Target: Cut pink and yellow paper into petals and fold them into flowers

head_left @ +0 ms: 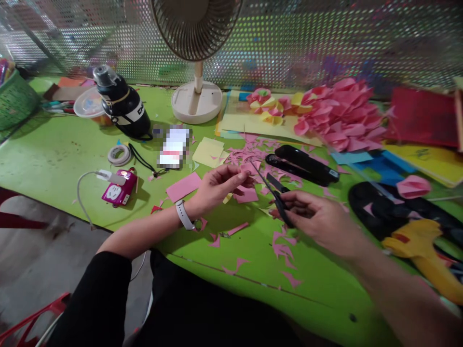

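Note:
My left hand [220,185], with a white watch strap [184,215] at the wrist, is closed with thumb and fingers pinched on a small piece of pink paper [246,168]. Black scissors [278,196] are in my right hand [314,217], their blades apart and pointing toward the left fingertips. A pink paper sheet [247,194] lies on the table just below the left fingers. Left of that hand rests another pink sheet [183,187]. Curved pink scraps [282,249] are scattered around both hands, with a heap of them behind.
A black stapler [307,166] lies behind the scissors. Pink paper petals [347,113] are piled at the back right, a yellow glue gun [415,248] at the right. A fan [197,101], dark bottle [125,106], phone [175,147], tape roll [119,154] and magenta power adapter [119,188] stand or lie leftward.

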Action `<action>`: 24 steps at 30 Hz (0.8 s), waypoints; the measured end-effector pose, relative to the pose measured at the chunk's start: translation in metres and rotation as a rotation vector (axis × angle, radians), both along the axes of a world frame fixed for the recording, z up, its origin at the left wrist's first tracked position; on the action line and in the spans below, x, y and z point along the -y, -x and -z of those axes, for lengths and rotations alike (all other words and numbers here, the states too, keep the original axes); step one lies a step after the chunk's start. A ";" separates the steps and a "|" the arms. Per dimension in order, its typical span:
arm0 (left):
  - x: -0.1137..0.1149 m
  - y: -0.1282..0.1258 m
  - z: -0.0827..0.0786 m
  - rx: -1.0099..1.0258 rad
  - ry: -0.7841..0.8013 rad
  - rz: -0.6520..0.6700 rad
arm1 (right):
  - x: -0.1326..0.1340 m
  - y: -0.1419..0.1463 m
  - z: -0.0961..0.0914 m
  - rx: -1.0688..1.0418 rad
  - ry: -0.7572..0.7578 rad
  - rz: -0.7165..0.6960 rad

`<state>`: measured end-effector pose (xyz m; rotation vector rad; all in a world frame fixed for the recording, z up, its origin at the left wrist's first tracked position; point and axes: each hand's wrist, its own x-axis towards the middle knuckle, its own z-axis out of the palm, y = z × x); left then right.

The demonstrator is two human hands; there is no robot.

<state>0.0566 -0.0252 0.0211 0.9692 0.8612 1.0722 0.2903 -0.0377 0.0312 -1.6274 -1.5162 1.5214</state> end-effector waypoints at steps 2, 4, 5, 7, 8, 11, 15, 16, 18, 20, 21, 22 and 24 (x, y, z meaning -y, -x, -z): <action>-0.001 0.000 0.000 0.015 -0.004 -0.008 | -0.001 -0.001 -0.002 -0.038 -0.010 0.006; -0.002 0.000 0.002 0.028 0.014 -0.018 | -0.002 -0.002 -0.004 -0.079 0.003 -0.014; -0.003 0.000 0.002 0.032 0.030 -0.019 | -0.002 -0.001 -0.005 -0.091 0.021 -0.043; -0.003 0.000 0.003 0.048 0.056 -0.013 | -0.002 0.000 -0.008 -0.105 0.056 -0.106; -0.004 0.000 0.004 0.061 0.064 -0.006 | -0.002 0.001 -0.009 -0.111 0.064 -0.135; -0.003 -0.001 0.005 0.083 0.089 0.022 | 0.000 0.003 -0.008 -0.134 0.061 -0.194; -0.001 -0.002 0.005 0.057 0.116 0.042 | 0.001 0.006 -0.005 -0.105 0.049 -0.234; -0.001 -0.003 0.004 0.049 0.115 0.040 | 0.001 0.007 -0.005 -0.099 0.043 -0.234; 0.001 -0.003 0.003 0.034 0.109 0.037 | 0.001 0.010 -0.006 -0.104 0.032 -0.220; 0.002 -0.004 0.002 0.026 0.103 0.047 | 0.001 0.012 -0.007 -0.123 0.026 -0.210; 0.002 -0.004 0.002 0.023 0.102 0.056 | 0.001 0.013 -0.008 -0.128 0.024 -0.209; 0.003 -0.004 0.003 0.019 0.100 0.063 | 0.000 0.013 -0.008 -0.130 0.021 -0.211; 0.002 -0.003 0.004 0.008 0.094 0.078 | 0.000 0.012 -0.006 -0.127 0.014 -0.217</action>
